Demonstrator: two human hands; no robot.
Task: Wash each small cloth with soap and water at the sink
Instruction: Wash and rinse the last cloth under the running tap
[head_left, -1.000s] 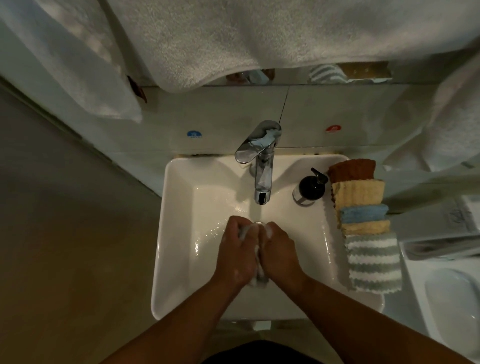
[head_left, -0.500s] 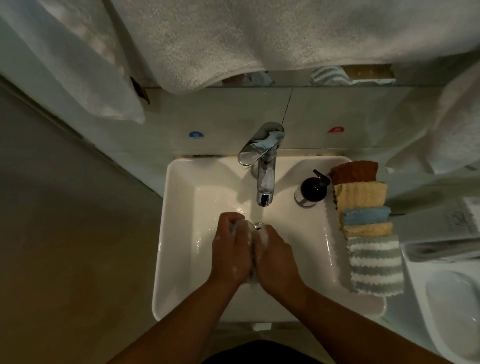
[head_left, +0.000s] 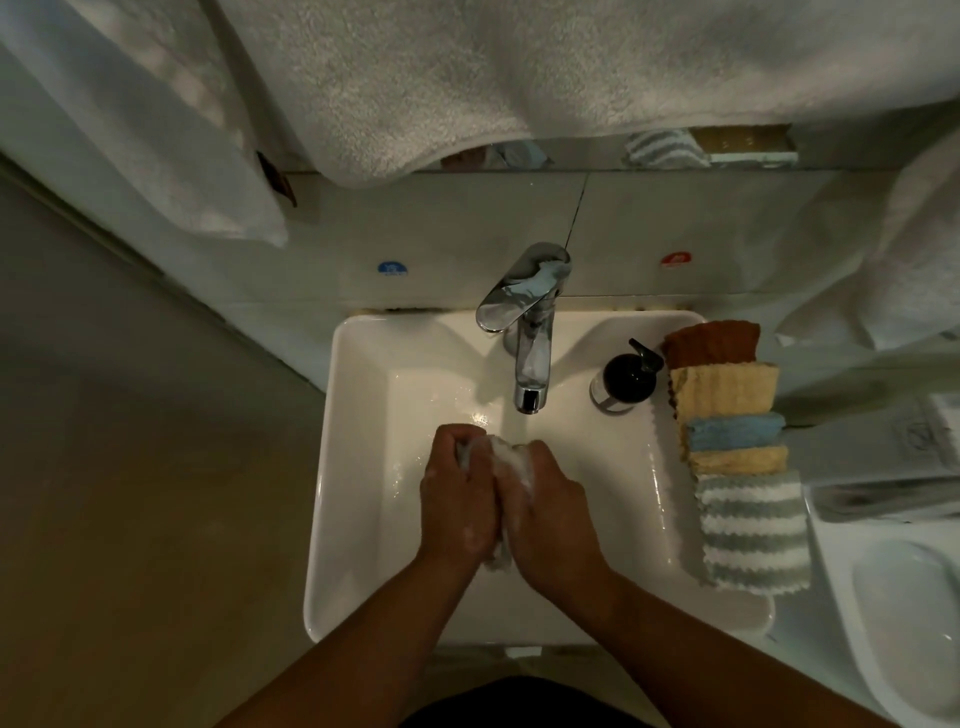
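A small, sudsy white cloth (head_left: 511, 460) is bunched between my left hand (head_left: 457, 496) and my right hand (head_left: 550, 512), both closed on it over the white sink (head_left: 363, 467). Water runs from the chrome tap (head_left: 530, 343) onto the top of the cloth. Most of the cloth is hidden inside my fists. A row of several folded cloths lies along the sink's right rim: brown (head_left: 711, 343), yellow (head_left: 724, 389), blue (head_left: 735, 431), yellow again, then a grey-and-white striped one (head_left: 753, 530). A black soap pump (head_left: 628, 376) stands right of the tap.
Large white towels (head_left: 467, 78) hang above the sink, another at the right (head_left: 914, 260). A toilet (head_left: 904, 613) sits at the lower right beside the sink. The floor (head_left: 130, 467) lies to the left.
My hands have kept rubbing the cloth together, shifting slightly toward the tap; more of the foamy cloth now shows at the top between my fists.
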